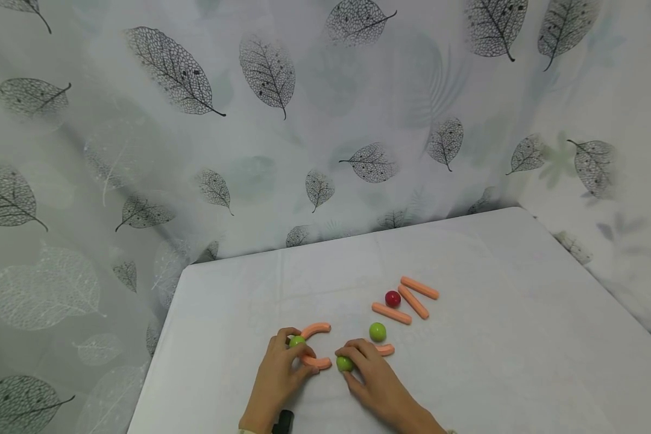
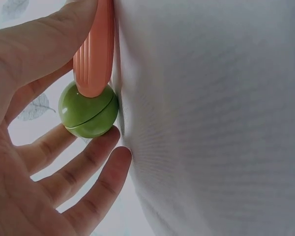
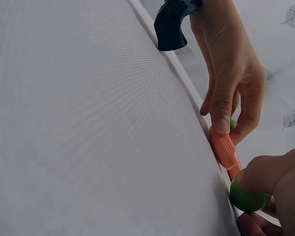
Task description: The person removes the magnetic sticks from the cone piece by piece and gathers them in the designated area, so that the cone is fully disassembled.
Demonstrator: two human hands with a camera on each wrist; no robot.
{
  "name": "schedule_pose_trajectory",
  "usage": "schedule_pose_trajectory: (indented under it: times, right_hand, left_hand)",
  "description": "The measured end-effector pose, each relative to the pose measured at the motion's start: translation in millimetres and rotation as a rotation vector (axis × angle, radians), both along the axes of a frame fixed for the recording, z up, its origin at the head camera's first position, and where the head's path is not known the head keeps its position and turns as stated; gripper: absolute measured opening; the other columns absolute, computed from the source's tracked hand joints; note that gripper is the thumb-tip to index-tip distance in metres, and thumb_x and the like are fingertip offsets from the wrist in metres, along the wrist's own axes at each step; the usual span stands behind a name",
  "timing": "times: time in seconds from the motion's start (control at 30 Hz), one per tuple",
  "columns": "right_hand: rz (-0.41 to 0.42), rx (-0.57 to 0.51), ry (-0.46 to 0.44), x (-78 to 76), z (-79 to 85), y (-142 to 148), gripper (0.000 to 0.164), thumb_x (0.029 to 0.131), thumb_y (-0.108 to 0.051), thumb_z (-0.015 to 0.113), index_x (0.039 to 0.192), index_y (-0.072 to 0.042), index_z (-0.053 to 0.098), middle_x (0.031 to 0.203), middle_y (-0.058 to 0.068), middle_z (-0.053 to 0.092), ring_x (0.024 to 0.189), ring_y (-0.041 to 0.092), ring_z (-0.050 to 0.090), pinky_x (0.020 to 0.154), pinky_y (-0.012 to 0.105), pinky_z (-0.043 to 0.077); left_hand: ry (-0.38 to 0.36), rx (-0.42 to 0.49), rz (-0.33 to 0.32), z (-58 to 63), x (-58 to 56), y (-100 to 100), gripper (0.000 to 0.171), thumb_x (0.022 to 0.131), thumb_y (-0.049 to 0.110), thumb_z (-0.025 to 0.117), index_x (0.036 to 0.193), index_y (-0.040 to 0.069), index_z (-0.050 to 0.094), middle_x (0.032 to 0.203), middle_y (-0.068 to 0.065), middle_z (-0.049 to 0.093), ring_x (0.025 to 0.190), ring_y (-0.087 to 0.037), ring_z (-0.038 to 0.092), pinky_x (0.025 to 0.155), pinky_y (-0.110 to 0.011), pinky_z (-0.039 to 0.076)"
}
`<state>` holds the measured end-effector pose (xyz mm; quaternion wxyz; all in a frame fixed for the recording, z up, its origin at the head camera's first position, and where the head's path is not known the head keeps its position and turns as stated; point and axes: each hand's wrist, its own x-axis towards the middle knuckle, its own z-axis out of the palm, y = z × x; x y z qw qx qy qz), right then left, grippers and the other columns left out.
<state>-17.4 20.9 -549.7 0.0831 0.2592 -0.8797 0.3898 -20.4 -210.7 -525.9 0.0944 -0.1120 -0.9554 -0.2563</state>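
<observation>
In the head view my left hand [image 1: 282, 372] is at the table's near left part. Its thumb and a finger pinch a curved orange stick [image 1: 318, 363], seen ridged in the left wrist view. A glossy green ball [image 2: 88, 112] with a seam touches that stick's end, close to the left fingertips. Another curved orange stick [image 1: 316, 329] lies just beyond this hand. My right hand [image 1: 377, 381] holds a second green ball [image 1: 345, 364] between thumb and fingers, on the table. Beyond it shows the end of an orange stick [image 1: 384, 349], partly hidden by the hand.
A third green ball [image 1: 377, 331] lies beyond the right hand. Farther back are a red ball [image 1: 393, 299] and straight orange sticks [image 1: 392, 313]. Everything rests on a white-covered table [image 1: 493, 313], with a leaf-patterned curtain [image 1: 314, 132] behind. A dark band [image 3: 172, 27] is on the left wrist.
</observation>
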Motion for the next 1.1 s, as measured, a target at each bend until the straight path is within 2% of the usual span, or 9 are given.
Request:
schedule_pose_trajectory:
  times: [0.17, 0.33, 0.47, 0.6, 0.77, 0.9, 1.1]
  right_hand:
    - [-0.008, -0.007, 0.029, -1.7, -1.2, 1, 0.038, 0.088, -0.01, 0.082, 0.123, -0.02, 0.07, 0.123, -0.008, 0.06, 0.115, 0.009, 0.059, 0.095, 0.033, 0.057]
    - [-0.025, -0.043, 0.059, -4.6, -1.6, 4, 0.041, 0.087, -0.006, 0.083, 0.124, -0.018, 0.071, 0.123, -0.007, 0.06, 0.113, 0.009, 0.06, 0.092, 0.03, 0.059]
    - [-0.079, -0.045, 0.106, -7.2, 2.7, 6, 0.044, 0.084, -0.007, 0.086, 0.124, -0.018, 0.072, 0.123, -0.006, 0.062, 0.111, 0.01, 0.063, 0.091, 0.03, 0.059]
    - [-0.167, 0.021, 0.192, -12.1, 8.1, 8, 0.047, 0.081, -0.013, 0.09, 0.124, -0.021, 0.072, 0.121, -0.008, 0.066, 0.109, 0.01, 0.061, 0.087, 0.029, 0.059]
    - [-0.26, 0.08, 0.261, -20.8, 10.6, 10, 0.047, 0.077, -0.017, 0.093, 0.119, -0.02, 0.074, 0.114, -0.007, 0.072, 0.1, 0.012, 0.056, 0.083, 0.03, 0.052]
    - [-0.292, 0.089, 0.277, -25.2, 9.2, 11, 0.046, 0.074, -0.018, 0.096, 0.115, -0.018, 0.075, 0.109, -0.004, 0.075, 0.095, 0.014, 0.054, 0.079, 0.032, 0.045]
    - [-0.308, 0.082, 0.279, -27.6, 6.7, 14, 0.046, 0.074, -0.018, 0.095, 0.115, -0.019, 0.075, 0.108, -0.004, 0.076, 0.094, 0.017, 0.055, 0.081, 0.036, 0.046]
  left_hand:
    - [0.0, 0.007, -0.003, 1.9, 0.1, 0, 0.024, 0.069, 0.034, 0.092, 0.084, 0.029, 0.073, 0.127, -0.004, 0.061, 0.111, -0.021, 0.057, 0.083, -0.042, 0.055]
    - [-0.005, 0.025, -0.005, 3.4, 0.6, -1, 0.023, 0.071, 0.034, 0.091, 0.086, 0.029, 0.074, 0.123, -0.002, 0.063, 0.103, -0.015, 0.057, 0.081, -0.037, 0.054]
    - [-0.006, 0.03, -0.019, 5.1, 0.3, -2, 0.021, 0.072, 0.031, 0.09, 0.087, 0.03, 0.075, 0.12, 0.0, 0.062, 0.098, -0.013, 0.057, 0.081, -0.036, 0.054]
    - [-0.016, 0.007, -0.03, 6.3, -1.0, -3, 0.021, 0.076, 0.025, 0.09, 0.091, 0.029, 0.077, 0.119, 0.001, 0.063, 0.098, -0.013, 0.06, 0.083, -0.035, 0.055]
    - [-0.009, -0.009, -0.028, 7.8, -0.6, -4, 0.029, 0.076, 0.019, 0.089, 0.103, 0.027, 0.08, 0.116, 0.002, 0.064, 0.097, -0.014, 0.062, 0.082, -0.035, 0.055]
    - [0.007, -0.015, -0.018, 9.0, 2.1, -4, 0.038, 0.076, 0.02, 0.09, 0.112, 0.025, 0.079, 0.114, 0.004, 0.064, 0.096, -0.013, 0.063, 0.083, -0.036, 0.056]
    - [-0.017, -0.018, -0.013, 8.6, 3.2, -4, 0.043, 0.075, 0.024, 0.091, 0.116, 0.024, 0.076, 0.114, 0.005, 0.063, 0.096, -0.01, 0.062, 0.082, -0.036, 0.057]
